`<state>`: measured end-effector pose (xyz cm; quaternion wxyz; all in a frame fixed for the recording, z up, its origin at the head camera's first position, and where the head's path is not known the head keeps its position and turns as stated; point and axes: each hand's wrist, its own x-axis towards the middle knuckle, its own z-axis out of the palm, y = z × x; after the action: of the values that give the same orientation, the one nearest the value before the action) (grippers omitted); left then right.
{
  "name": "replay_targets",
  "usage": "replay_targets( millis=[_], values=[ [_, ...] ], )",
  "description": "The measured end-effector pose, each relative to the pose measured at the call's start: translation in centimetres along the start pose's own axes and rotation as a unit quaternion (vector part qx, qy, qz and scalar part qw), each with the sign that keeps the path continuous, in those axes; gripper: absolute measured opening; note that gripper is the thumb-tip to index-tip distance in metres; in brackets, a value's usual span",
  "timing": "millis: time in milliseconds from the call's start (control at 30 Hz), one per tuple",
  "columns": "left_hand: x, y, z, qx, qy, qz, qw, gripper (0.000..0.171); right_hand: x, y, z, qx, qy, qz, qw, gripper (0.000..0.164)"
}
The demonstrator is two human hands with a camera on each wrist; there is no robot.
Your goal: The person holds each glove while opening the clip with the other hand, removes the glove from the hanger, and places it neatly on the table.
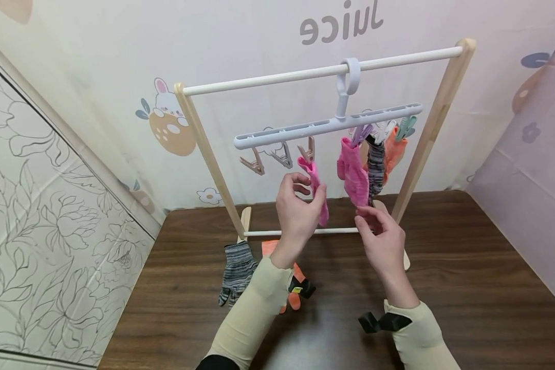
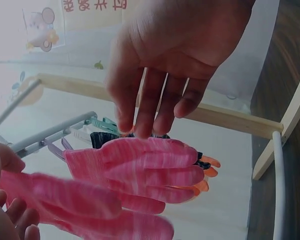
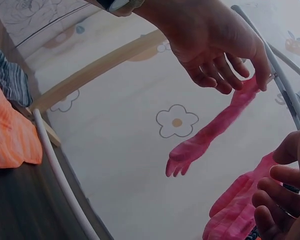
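A pink glove [image 1: 322,211] hangs from a beige clip [image 1: 308,150] on the pale blue hanger [image 1: 300,132]. My left hand [image 1: 299,205] is around this glove's upper part, fingers loosely bent and thumb spread; the right wrist view shows the left hand [image 3: 215,45] beside the cuff without a visible pinch. Another pink glove [image 1: 354,174] hangs from a purple clip [image 1: 362,133]. Just below its fingertips is my right hand [image 1: 383,234], fingers relaxed; contact is unclear. The left wrist view shows the right hand's [image 2: 175,55] fingers hanging beside that glove [image 2: 140,170].
Grey-black [image 1: 376,164] and orange [image 1: 394,151] gloves hang at the hanger's right end. Two bare clips, one beige [image 1: 254,163] and one grey [image 1: 283,155], hang left. The rack's wooden post [image 1: 437,123] stands right. Grey [image 1: 238,270] and orange [image 1: 270,247] gloves lie on the table.
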<state>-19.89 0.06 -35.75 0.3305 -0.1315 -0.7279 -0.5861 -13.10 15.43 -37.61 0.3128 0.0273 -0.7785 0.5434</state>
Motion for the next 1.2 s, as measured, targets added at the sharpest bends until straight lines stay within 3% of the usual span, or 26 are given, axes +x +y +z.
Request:
replay_targets(
  millis=[167, 333, 533, 800, 867, 1033, 1200],
  values=[
    [0.2, -0.2, -0.2, -0.020, 0.003, -0.008, 0.9998, 0.019, 0.1, 0.4, -0.1, -0.006, 0.000, -0.007, 1.000, 0.020],
    [0.1, -0.6, -0.4, -0.043, 0.003, -0.008, 0.9990, 0.016, 0.4, 2.8, 0.1, -0.011, 0.004, -0.002, 1.000, 0.022],
    [-0.1, -1.1, -0.5, -0.055, 0.009, 0.012, 0.9984, 0.011, 0.7, 4.4, 0.1, -0.003, 0.003, 0.000, 1.000, 0.022],
    [-0.3, 1.1, -1.5, -0.071, 0.019, 0.024, 0.9970, 0.010, 1.1, 4.0, 0.2, 0.006, 0.011, -0.006, 1.000, 0.022],
    [-0.4, 0.9, -1.5, -0.070, 0.022, 0.021, 0.9971, 0.009, 1.3, 3.8, 0.3, 0.010, 0.010, -0.007, 1.000, 0.022],
    [-0.7, -1.4, -1.3, -0.074, 0.021, 0.021, 0.9968, 0.011, 1.8, 3.1, 0.4, 0.009, 0.005, -0.005, 1.000, 0.023],
    [-0.9, -1.3, -1.4, -0.075, 0.016, 0.018, 0.9969, 0.010, 2.4, 2.1, 0.8, 0.021, 0.003, -0.004, 1.000, 0.024]
  ],
)
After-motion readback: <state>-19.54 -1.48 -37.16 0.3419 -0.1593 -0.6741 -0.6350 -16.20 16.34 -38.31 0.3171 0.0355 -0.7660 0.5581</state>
